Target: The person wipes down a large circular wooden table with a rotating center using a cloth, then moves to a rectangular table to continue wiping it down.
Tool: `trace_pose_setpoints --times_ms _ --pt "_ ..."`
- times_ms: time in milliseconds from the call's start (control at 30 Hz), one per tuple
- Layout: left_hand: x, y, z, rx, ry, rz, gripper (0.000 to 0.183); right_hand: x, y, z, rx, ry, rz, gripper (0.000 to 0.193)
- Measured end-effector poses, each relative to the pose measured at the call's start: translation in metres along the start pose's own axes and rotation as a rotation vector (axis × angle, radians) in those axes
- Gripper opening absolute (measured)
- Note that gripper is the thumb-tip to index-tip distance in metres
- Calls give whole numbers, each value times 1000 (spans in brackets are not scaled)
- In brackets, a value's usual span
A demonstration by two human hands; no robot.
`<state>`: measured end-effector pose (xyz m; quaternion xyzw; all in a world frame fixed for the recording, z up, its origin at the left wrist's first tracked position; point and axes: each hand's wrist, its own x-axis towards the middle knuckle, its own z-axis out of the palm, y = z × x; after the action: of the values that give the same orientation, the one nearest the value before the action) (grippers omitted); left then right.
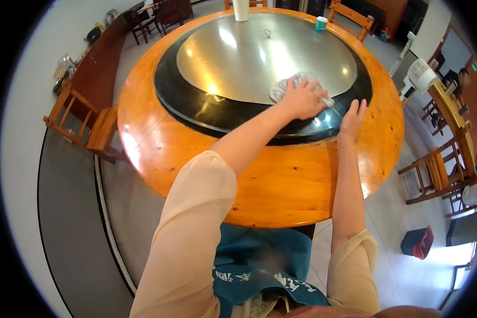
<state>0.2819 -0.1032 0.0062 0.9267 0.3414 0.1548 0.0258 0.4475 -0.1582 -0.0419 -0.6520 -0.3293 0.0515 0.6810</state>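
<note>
Round wooden tabletop [281, 185] fills most of the view, orange-brown rim, with a black ring [196, 106] inside it and a large grey metal disc [249, 58] at the centre. Wooden chair [85, 124] stands off the left edge; more chairs sit to the right. Person wears pale sleeves and a teal apron [259, 265]. Left hand [303, 98] lies palm down on a crumpled grey cloth [294, 85], fingers spread flat and pressing it, not clenched. Cloth rests at the near right edge of the metal disc, touching the black ring. Right hand [353, 117] lies flat on the black ring just beside it, fingers extended, holding nothing. A small teal cup [321, 23] stands at the far rim.
</note>
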Motion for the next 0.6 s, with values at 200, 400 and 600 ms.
trace_pose_setpoints --times_ms 200,400,600 --pt "-42 -147 -30 60 99 -345 61 -1 -1 -6 -152 -9 -6 62" --pt "-150 -255 -85 352 147 -988 79 -7 -14 -8 -211 -55 30 67" --pt "-157 -237 -81 241 26 -889 75 -14 -28 -7 -100 -92 101 70"
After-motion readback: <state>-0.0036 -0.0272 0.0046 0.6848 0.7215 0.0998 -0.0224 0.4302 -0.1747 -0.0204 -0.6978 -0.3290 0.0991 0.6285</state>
